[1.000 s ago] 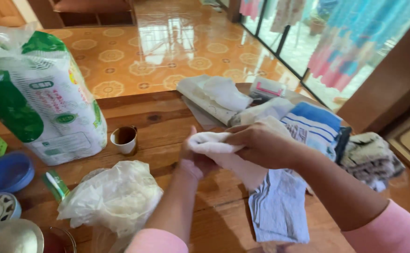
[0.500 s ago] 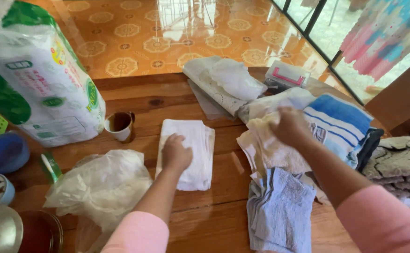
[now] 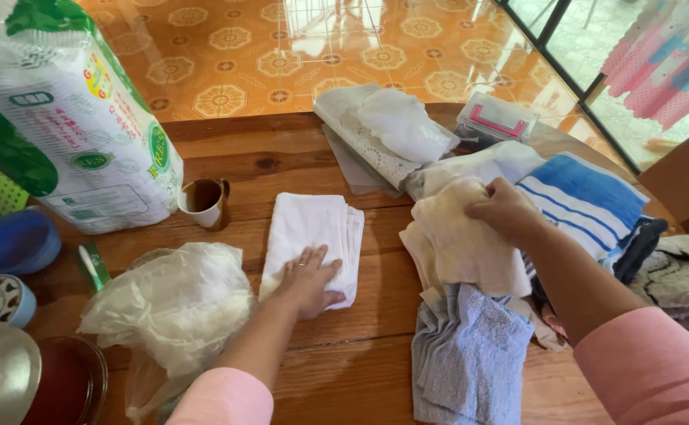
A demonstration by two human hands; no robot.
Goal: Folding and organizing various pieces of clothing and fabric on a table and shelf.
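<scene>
Wooden table (image 3: 297,161) w/ visible grain, set in a room w/ glossy orange patterned floor tiles (image 3: 281,47); glass doors at upper right. Left edge of table: big green-and-white plastic pack (image 3: 61,118), small brown cup (image 3: 205,202) just beside it, crumpled clear plastic bag (image 3: 173,303) nearer the viewer. Left hand (image 3: 309,277) lies flat, fingers spread, palm down on the near end of a folded white cloth (image 3: 313,232) at table centre; holds nothing. Right hand (image 3: 506,208) reaches fwd, fingers curled, pinching the top edge of a cream cloth (image 3: 466,240) atop a heap of laundry. Blue-grey towel (image 3: 470,354) lies below it; blue striped towel (image 3: 584,201) just right of the hand. Both sleeves pink.
</scene>
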